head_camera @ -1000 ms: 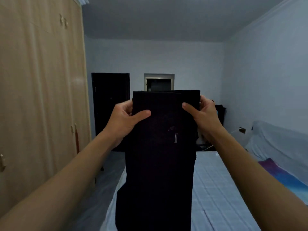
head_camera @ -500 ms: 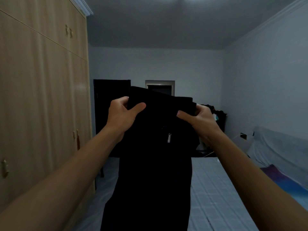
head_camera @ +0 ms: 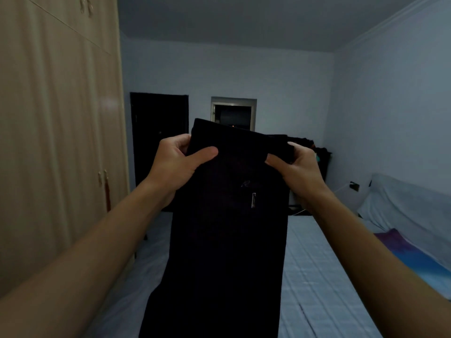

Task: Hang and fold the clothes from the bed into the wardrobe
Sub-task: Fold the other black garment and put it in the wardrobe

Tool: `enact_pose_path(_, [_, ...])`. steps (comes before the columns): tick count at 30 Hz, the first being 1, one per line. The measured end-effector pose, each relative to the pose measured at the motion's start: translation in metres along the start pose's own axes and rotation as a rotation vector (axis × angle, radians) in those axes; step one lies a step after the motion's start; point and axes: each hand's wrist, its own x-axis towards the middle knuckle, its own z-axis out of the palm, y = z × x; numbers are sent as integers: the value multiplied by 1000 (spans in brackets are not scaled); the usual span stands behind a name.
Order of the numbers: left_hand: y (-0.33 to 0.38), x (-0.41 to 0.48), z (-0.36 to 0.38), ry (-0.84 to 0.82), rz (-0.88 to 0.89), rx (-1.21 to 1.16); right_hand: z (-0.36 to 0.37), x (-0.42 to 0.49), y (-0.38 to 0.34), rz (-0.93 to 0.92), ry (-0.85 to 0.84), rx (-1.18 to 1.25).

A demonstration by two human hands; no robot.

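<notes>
Trousers (head_camera: 227,240), pinched at the waistband in my left grip (head_camera: 179,164) and right grip (head_camera: 296,167), hang long axis vertical, right of the wardrobe (head_camera: 56,142), left grip nearer it.

Dim, bluish light; faint glare on the beige wooden wardrobe (head_camera: 109,103); the black fabric trousers (head_camera: 227,240) lose detail; edges bow.
</notes>
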Motion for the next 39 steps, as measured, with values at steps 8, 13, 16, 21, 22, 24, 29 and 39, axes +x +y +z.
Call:
enact_pose_path(8, [-100,100,43,10,-113,78,-14,90,118,171,58,77])
enact_pose_path(13, [-181,204,88,83,-202,233,-23,181,207,232,85,-4])
enact_pose_path(16, [-183,246,107,102,-70,214,-37,223,214,125,138,28])
enact_pose_path(21, [-156,265,121,70,115,123,-61,249,183,-40,145,70])
enact_pose_path(22, [-151,263,121,74,131,109,-63,249,177,-58,143,63])
enact_pose_path(24, [-144,257,120,72,151,80,-66,246,165,-86,132,57])
enact_pose_path(29, [-134,211,108,40,99,36,-65,204,147,-89,83,23])
enact_pose_path(39, [-143,16,59,-78,-138,-58,-45,-5,120,116,40,2])
